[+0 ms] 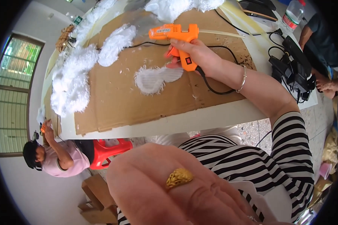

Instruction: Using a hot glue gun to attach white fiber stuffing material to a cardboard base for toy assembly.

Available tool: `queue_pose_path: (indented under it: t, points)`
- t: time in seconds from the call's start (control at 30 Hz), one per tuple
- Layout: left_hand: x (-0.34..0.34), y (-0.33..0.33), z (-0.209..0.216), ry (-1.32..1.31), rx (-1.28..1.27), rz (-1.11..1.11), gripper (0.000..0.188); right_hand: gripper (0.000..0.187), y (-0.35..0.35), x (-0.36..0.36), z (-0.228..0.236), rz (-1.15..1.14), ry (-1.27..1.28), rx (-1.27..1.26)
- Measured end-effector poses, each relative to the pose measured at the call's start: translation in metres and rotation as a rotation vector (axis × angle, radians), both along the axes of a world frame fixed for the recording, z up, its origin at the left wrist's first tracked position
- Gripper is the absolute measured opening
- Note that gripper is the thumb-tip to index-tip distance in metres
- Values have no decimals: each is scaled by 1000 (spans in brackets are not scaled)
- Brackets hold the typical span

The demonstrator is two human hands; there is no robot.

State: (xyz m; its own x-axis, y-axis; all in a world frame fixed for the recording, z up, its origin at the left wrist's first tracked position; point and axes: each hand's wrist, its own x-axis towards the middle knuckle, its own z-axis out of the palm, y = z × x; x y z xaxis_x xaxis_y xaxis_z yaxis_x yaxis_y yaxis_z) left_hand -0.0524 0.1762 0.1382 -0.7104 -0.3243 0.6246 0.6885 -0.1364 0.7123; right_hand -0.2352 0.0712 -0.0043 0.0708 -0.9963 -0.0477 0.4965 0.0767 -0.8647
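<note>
My right hand (pixel 195 56) is wrapped around the handle of an orange hot glue gun (pixel 176 33) above the cardboard. Its nozzle points left, and a clear glue stick (pixel 221 33) juts out of its back end. Just beneath the gun lies a white fluffy fabric piece (pixel 150 80), ribbed side up. My left hand (pixel 176 191) is raised very close to the camera, big in the lower middle, with a gold ring (pixel 179 177) on one finger. Its fingertips are hidden, so how its fingers are held does not show.
A brown cardboard sheet (pixel 116 101) covers much of the white table. White fluffy pieces (pixel 73 80) lie along its left and far sides. Black devices with cables (pixel 293 67) and a bottle (pixel 292 17) stand at right. A person (pixel 60 157) works at left, beside a red stool (pixel 109 150).
</note>
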Motion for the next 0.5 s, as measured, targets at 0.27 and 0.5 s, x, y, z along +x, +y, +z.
queue_pose_path:
  t: [0.27, 0.5]
  points:
    - [10, 11, -19, 47, 99, 60, 13, 28, 9, 6, 20, 30, 119, 66]
    - [24, 13, -23, 47, 96, 113, 13, 31, 5, 6, 5, 26, 133, -25]
